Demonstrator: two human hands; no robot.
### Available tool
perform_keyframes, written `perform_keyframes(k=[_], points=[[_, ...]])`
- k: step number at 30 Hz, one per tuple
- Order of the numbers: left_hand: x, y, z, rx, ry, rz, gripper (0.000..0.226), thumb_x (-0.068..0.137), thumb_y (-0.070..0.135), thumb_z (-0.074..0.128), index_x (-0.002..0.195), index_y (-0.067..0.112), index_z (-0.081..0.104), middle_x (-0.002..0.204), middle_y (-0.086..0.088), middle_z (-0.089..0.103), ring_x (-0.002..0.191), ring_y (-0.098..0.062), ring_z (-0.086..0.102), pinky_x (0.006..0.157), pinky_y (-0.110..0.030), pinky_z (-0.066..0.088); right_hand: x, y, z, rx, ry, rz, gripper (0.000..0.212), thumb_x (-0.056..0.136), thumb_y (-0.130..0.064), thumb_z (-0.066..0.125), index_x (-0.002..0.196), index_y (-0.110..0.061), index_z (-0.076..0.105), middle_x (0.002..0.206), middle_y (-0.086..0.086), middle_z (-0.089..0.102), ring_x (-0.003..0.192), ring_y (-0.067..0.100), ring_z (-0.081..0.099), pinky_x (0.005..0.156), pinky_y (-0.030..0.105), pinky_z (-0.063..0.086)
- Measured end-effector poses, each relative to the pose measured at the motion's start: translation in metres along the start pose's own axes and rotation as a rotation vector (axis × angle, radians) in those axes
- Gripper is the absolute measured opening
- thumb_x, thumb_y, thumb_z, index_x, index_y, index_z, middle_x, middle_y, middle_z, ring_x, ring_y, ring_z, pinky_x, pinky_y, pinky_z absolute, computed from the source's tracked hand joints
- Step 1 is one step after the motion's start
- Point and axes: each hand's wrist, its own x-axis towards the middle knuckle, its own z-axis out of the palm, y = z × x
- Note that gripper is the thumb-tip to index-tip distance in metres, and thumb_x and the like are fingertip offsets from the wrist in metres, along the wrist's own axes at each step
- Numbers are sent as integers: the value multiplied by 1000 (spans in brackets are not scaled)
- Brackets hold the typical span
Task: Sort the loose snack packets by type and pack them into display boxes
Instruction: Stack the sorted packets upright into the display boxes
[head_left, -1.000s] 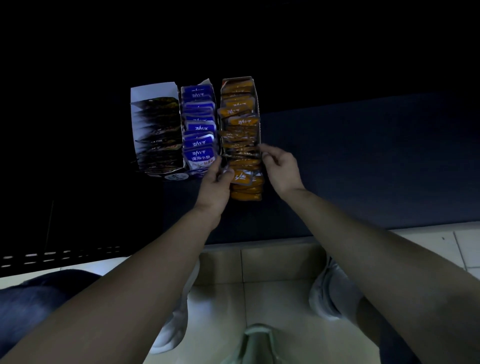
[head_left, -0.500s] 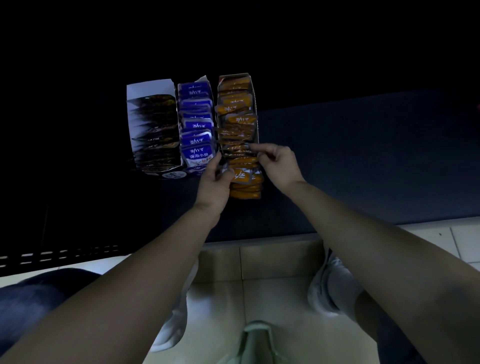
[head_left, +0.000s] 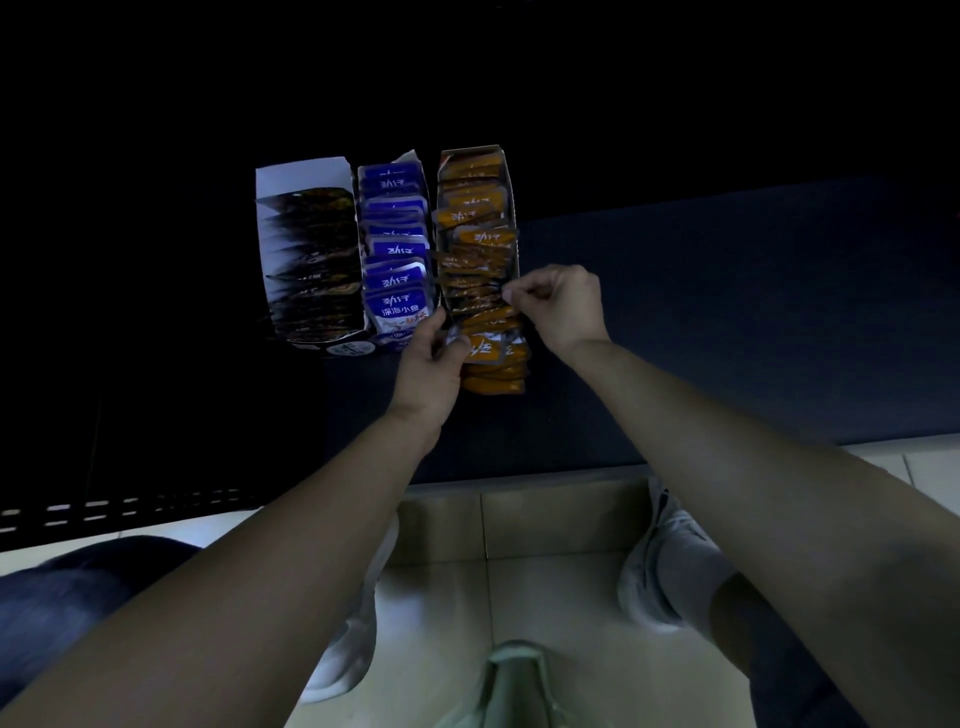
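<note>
Two pinch grips on orange packets (head_left: 478, 249), left hand (head_left: 428, 364) near end, right hand (head_left: 558, 304) mid-row, row running lengthwise away.

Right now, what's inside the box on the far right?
Orange packets stand in a row, filling the box. The left hand and right hand pinch packets near its front and hide a few. The box's floor is covered.

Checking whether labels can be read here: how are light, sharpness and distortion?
Head view: dim, the top nearly black; the black packets melt into shadow, yet print on the blue packets reads. Head view: the left hand and right hand on the orange packets look sharp. Head view: the floor tiles bend at the edges.
</note>
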Motion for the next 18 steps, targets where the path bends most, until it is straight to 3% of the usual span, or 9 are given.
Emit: perform_keyframes(k=[8,13,18], points=[[1,-4,-1,-4,-12,9,50,97,12,53,144,20,40,134,-4,56,121,-19,55,108,-48,41,2,0,6,137,-92,158,8,85,-13,72,92,-11,76,90,-2,72,85,5,66,80,15,54],[1,-6,-3,-5,-34,14,52,97,13,53,146,18,36,136,-6,55,123,-21,54,108,-50,40,-8,11,1,275,-58,191,15,89,-4,63,102,-7,70,101,4,70,95,10,65,84,17,52],[0,-6,-3,10,-44,28,53,97,13,52,147,22,35,137,-4,54,124,-21,53,107,-51,40,-26,23,-9,225,-132,129,19,88,4,60,103,-7,66,105,7,68,99,17,64,89,25,53]])
